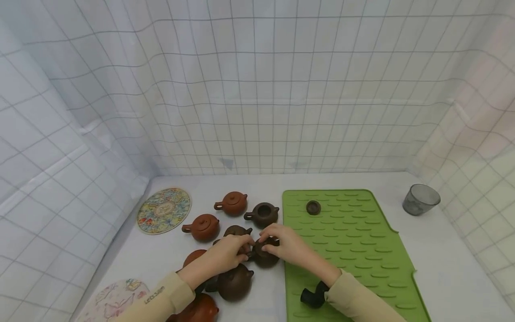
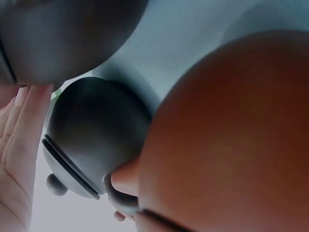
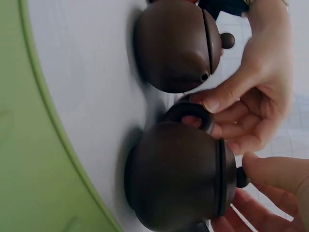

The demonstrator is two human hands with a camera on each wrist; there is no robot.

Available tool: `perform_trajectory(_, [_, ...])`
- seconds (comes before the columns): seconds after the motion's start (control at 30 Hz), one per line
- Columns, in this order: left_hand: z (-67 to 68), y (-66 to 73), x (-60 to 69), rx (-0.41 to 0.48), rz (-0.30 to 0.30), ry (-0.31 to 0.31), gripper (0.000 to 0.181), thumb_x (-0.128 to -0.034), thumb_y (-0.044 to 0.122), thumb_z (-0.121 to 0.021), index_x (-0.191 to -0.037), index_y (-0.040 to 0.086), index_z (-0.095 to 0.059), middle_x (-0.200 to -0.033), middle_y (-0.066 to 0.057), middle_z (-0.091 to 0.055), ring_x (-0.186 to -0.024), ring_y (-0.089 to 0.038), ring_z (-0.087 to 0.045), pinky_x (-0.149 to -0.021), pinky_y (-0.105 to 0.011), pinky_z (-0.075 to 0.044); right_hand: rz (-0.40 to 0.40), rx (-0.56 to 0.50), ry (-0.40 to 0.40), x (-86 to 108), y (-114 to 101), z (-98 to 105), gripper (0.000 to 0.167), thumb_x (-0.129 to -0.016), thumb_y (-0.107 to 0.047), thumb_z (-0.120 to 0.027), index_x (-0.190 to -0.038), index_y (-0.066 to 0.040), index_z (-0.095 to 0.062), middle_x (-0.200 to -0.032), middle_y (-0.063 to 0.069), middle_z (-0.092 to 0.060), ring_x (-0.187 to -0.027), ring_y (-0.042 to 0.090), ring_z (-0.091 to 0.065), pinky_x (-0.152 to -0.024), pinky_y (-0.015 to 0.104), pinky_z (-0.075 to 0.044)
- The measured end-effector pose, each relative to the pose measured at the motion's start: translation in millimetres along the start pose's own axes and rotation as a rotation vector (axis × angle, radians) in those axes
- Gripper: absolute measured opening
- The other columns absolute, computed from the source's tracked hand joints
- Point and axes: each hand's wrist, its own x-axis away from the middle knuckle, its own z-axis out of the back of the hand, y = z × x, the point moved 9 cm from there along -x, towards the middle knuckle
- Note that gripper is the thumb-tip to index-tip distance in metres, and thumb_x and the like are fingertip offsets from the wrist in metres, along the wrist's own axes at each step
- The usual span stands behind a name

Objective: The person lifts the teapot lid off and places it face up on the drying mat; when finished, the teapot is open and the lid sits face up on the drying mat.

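A dark brown teapot (image 1: 266, 260) stands on the white table beside the green mat's left edge. My left hand (image 1: 229, 254) pinches its loop handle (image 3: 205, 118) between thumb and fingers. With the thumb and fingers of my right hand (image 1: 286, 243) I hold the small knob (image 3: 242, 178) of its lid (image 3: 227, 179). The lid sits on the teapot. Another dark teapot (image 3: 169, 46) stands close by, under my left forearm. Behind my hands is a lidless dark teapot (image 1: 264, 219), and a small dark round lid (image 1: 313, 207) lies on the green mat (image 1: 346, 250).
Reddish-brown teapots (image 1: 205, 228) and dark ones crowd the table's left half. Farther left lies a colourful round mat (image 1: 165, 211), with a pinkish round mat (image 1: 116, 302) nearer. A grey glass cup (image 1: 421, 200) stands far right. White gridded curtains (image 1: 273, 89) enclose the table.
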Motion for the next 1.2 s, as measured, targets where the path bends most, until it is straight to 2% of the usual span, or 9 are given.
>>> perform_trajectory(0.2, [-2.9, -0.6, -3.8, 0.01, -0.003, -0.01, 0.026, -0.0844, 0.003, -0.075, -0.107, 0.009, -0.064, -0.087, 0.001, -0.07, -0.08, -0.01, -0.066, -0.07, -0.024, -0.053, -0.017, 0.01, -0.022, 1.3, 2, 2, 0.015, -0.087, -0.011, -0.075, -0.101, -0.009, -0.073, -0.113, 0.006, -0.07, -0.104, 0.022, -0.065, -0.086, 0.034, -0.055])
perform_trajectory(0.67, [-1.2, 0.1, -5.5, 0.006, -0.014, -0.012, 0.024, -0.0849, 0.002, -0.074, -0.105, 0.009, -0.063, -0.087, -0.002, -0.07, -0.079, -0.01, -0.066, -0.069, -0.024, -0.053, -0.047, 0.028, -0.002, 1.7, 4, 1, 0.013, -0.087, -0.014, -0.076, -0.099, -0.01, -0.073, -0.108, 0.004, -0.071, -0.098, 0.02, -0.067, -0.083, 0.031, -0.056])
perform_trajectory(0.83, [0.9, 0.6, -6.5, 0.005, -0.036, -0.013, 0.024, -0.0847, 0.002, -0.075, -0.105, 0.009, -0.064, -0.085, -0.001, -0.07, -0.077, -0.008, -0.065, -0.068, -0.022, -0.052, -0.043, 0.029, 0.017, 2.8, 4, 2, 0.012, -0.087, -0.015, -0.075, -0.098, -0.01, -0.073, -0.107, 0.004, -0.071, -0.097, 0.019, -0.067, -0.082, 0.03, -0.056])
perform_trajectory(1.0, [0.8, -1.5, -6.3, 0.042, -0.043, -0.019, 0.023, -0.0849, 0.003, -0.075, -0.105, 0.009, -0.065, -0.085, 0.0, -0.071, -0.077, -0.006, -0.065, -0.068, -0.021, -0.052, -0.055, -0.053, 0.035, 4.6, 7, 3, 0.013, -0.087, -0.014, -0.075, -0.098, -0.009, -0.074, -0.108, 0.005, -0.072, -0.098, 0.02, -0.068, -0.084, 0.029, -0.057])
perform_trajectory(1.2, [-0.6, -5.7, -6.0, 0.081, -0.032, -0.022, 0.023, -0.0858, 0.003, -0.074, -0.107, 0.009, -0.066, -0.088, -0.002, -0.072, -0.081, -0.009, -0.067, -0.07, -0.022, -0.053, -0.133, -0.293, 0.053, 9.5, 23, 5, 0.012, -0.088, -0.012, -0.073, -0.099, -0.007, -0.072, -0.111, 0.01, -0.071, -0.103, 0.025, -0.067, -0.084, 0.024, -0.056])
